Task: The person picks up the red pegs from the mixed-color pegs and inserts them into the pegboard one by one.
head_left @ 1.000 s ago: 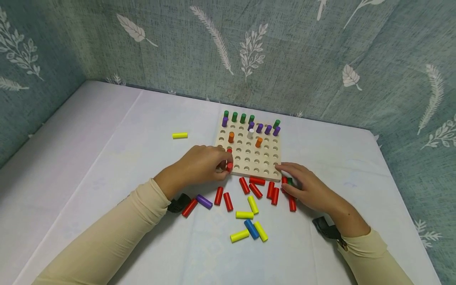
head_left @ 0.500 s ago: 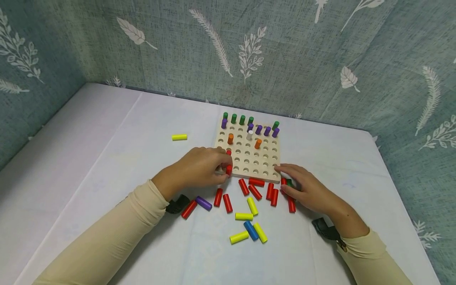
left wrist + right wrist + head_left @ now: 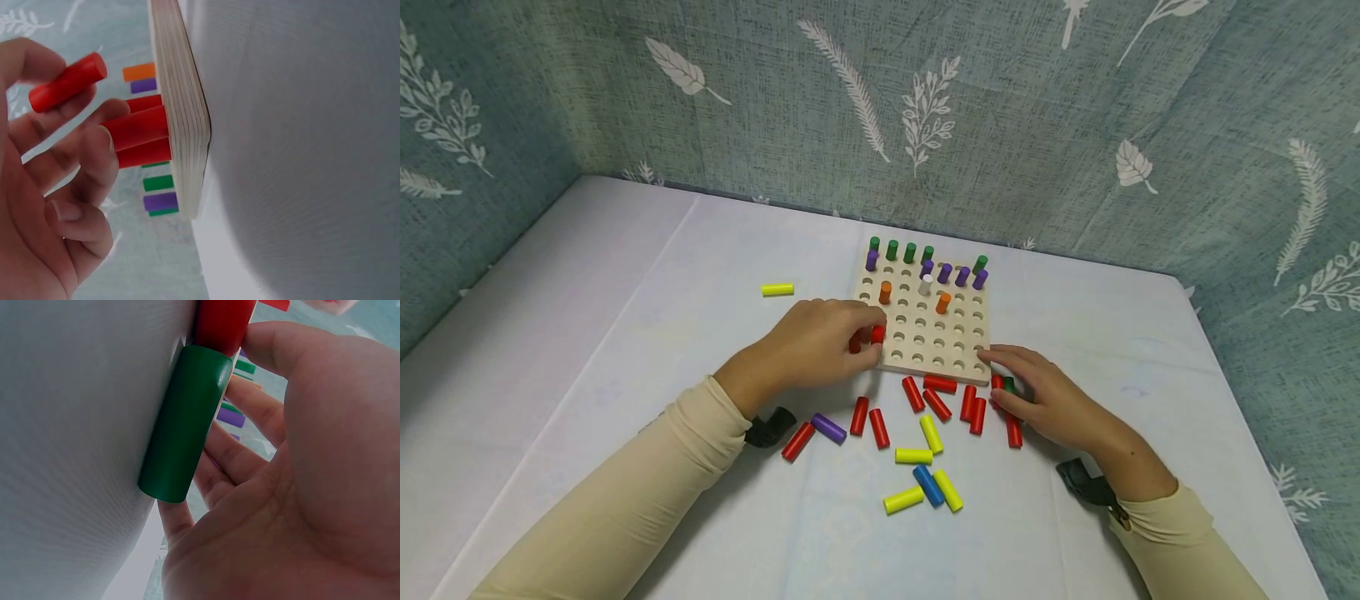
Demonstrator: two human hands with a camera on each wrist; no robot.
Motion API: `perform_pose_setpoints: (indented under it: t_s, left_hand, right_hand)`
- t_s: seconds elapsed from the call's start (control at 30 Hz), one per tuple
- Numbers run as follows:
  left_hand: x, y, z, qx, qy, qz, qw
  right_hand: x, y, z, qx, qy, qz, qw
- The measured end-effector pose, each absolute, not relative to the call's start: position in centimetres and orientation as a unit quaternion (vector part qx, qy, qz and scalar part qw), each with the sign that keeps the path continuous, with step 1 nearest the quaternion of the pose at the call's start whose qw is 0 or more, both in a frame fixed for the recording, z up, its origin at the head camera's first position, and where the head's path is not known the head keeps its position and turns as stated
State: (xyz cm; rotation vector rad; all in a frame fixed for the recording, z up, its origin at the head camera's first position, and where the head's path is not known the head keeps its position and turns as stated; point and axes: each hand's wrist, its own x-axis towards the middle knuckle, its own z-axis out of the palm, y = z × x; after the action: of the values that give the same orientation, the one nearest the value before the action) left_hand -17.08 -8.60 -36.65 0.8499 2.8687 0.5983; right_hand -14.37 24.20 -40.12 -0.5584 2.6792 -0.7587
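My left hand (image 3: 820, 340) is over the front left corner of the wooden pegboard (image 3: 917, 360) and pinches a red peg (image 3: 69, 81) between thumb and finger. In the left wrist view that peg is tilted, off the board, while several red pegs (image 3: 134, 128) stand in the holes beside the other fingers. The hand hides this corner in the head view. My right hand (image 3: 1051, 395) rests at the board's front right corner with relaxed fingers. Its thumb is right at a lying red peg (image 3: 222, 325), and a green peg (image 3: 186, 425) lies in front of the palm.
Green (image 3: 910, 252) and purple pegs (image 3: 945, 273) stand in the back rows, with a white peg (image 3: 927, 284) and orange pegs (image 3: 943, 303) nearer. Loose red (image 3: 940, 384), yellow (image 3: 913, 456), purple (image 3: 829, 427) and blue pegs (image 3: 928, 485) lie in front. Another yellow peg (image 3: 777, 289) lies left.
My left hand has lifted slightly and shifted left, and the red peg at its fingertips has moved up and back from the board's front edge. The right hand has stayed put.
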Motion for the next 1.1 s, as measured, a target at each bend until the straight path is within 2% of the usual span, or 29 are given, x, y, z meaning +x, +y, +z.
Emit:
perform_pose_setpoints:
  t_s: [0.47,1.1]
  left_hand:
    - [-17.31,-8.43,-37.09,0.294,0.943,0.149,0.04]
    - [-16.82,-7.98,-37.36,0.304,0.947,0.1,0.006]
  right_hand:
    - [-14.43,24.12,-40.04,-0.192,0.934,-0.26,0.152]
    - [-14.24,24.28,-40.1,-0.2,0.929,-0.274,0.146]
